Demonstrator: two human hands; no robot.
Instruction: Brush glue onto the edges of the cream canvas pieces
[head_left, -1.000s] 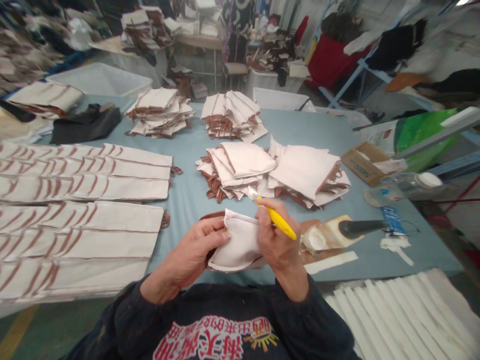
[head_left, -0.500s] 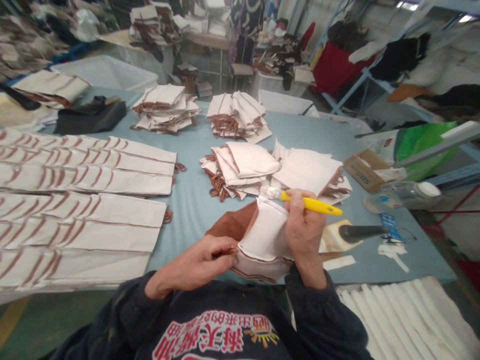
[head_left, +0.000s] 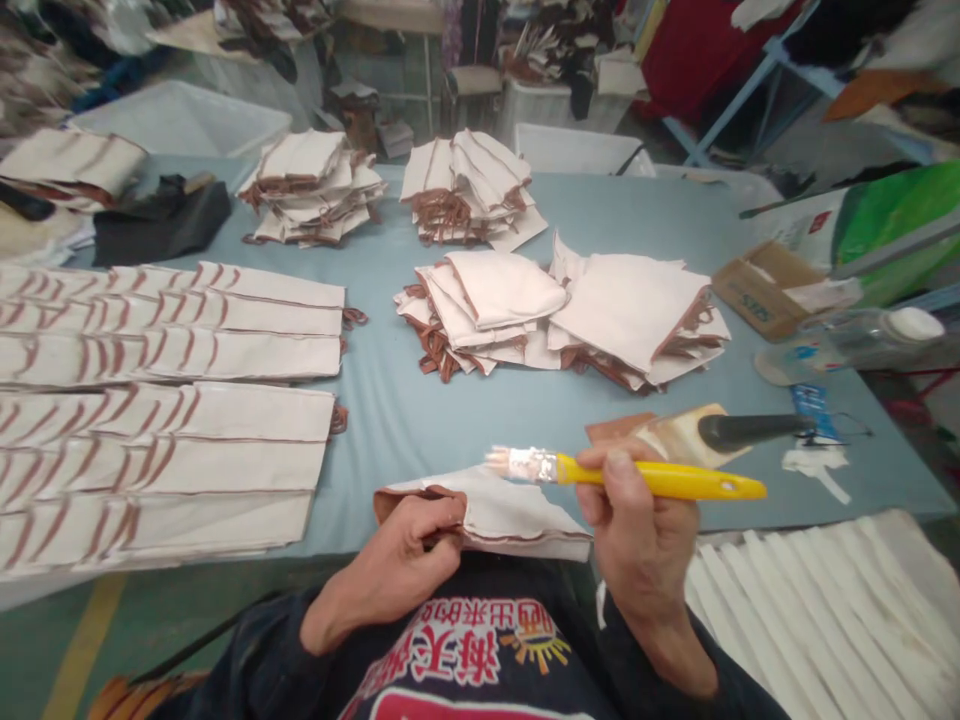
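Note:
My right hand [head_left: 637,520] grips a yellow-handled paintbrush [head_left: 667,478], its whitened bristles pointing left just above a white fabric piece. That white piece with brown lining [head_left: 517,510] lies at the table's near edge. My left hand [head_left: 401,550] pinches its brown-edged left end between thumb and fingers. Right of the brush hand, a scraper-like tool with a black handle [head_left: 754,432] rests on the table, its wide pale blade partly behind the hand.
Overlapping rows of white pieces with brown edging [head_left: 247,435] cover the left of the blue table [head_left: 450,420]. Several stacks of similar pieces [head_left: 630,310] stand ahead. To the right are a cardboard box [head_left: 765,300] and a clear jar [head_left: 862,340]; white strips [head_left: 825,610] lie near right.
My right hand has come off the fabric piece and moved right and nearer with the brush. The piece now lies flatter, its brown lining mostly covered. My left hand still pinches it.

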